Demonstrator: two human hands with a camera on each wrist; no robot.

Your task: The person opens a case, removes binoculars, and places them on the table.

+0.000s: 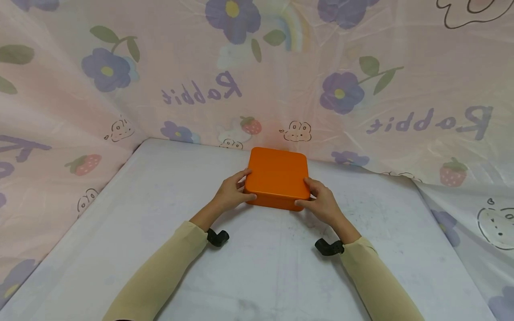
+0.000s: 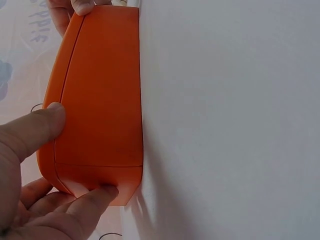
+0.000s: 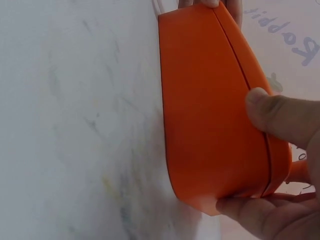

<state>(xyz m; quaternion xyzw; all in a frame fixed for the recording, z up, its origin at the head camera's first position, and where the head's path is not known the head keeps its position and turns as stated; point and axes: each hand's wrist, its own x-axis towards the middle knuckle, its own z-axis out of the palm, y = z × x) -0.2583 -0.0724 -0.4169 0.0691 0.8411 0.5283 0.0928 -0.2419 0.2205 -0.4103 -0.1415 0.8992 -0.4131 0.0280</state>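
Observation:
An orange square box point(image 1: 278, 174) with rounded corners and a lid sits on the white table, near its back edge. The left hand point(image 1: 231, 191) grips the box's left front corner, thumb on the front face and fingers along the left side. On the opposite corner, the right hand point(image 1: 321, 201) holds it the same way, thumb in front and fingers along the right side. A thin seam below the lid shows on the orange box point(image 2: 102, 90) in the left wrist view. In the right wrist view, the thumb presses the box point(image 3: 210, 110) close to this seam.
The white table point(image 1: 257, 267) has faint grey smudges. A pink curtain point(image 1: 273, 93) printed with flowers, rabbits and strawberries hangs behind the table and along both sides. Black wrist mounts point(image 1: 218, 238) are on both wrists.

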